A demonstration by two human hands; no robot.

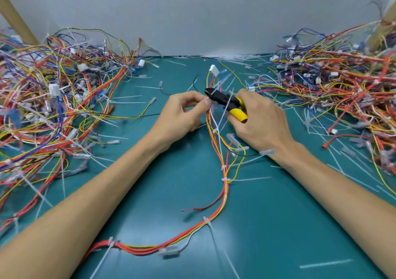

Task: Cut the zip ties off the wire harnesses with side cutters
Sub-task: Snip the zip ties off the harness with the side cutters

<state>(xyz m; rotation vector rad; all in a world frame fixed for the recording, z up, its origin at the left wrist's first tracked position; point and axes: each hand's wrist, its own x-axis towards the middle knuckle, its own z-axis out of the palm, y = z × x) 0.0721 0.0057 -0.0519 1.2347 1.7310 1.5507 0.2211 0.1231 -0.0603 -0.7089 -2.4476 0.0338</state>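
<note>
While our left hand pinches the harness at mid counter, our right hand grips the side cutters, nose pointing left across it.

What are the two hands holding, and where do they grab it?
The right hand holds the side cutters by their yellow grip. The left hand pinches the wire harness between thumb and fingers, just beside the cutters' black tip.

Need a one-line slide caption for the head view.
Right hand holds side cutters at the harness pinched in the left hand, between wire piles on a green mat.
</note>
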